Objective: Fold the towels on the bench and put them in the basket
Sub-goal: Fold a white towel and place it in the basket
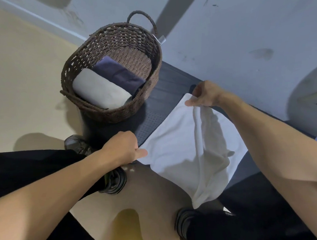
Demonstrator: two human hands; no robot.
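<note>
While two hands (121, 150) (205, 94) pinch one white towel (185, 148), two folded towels (100, 90) (119, 74) fill one basket (86, 48).

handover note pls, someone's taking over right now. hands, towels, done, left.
Left hand pinches the near corner of the white towel; right hand pinches its far corner.
White towel lies on the bench, one end hanging off the front edge.
Done: grey towel and dark blue towel folded in the basket.
Left: fold the white towel, put it in the basket.
</note>
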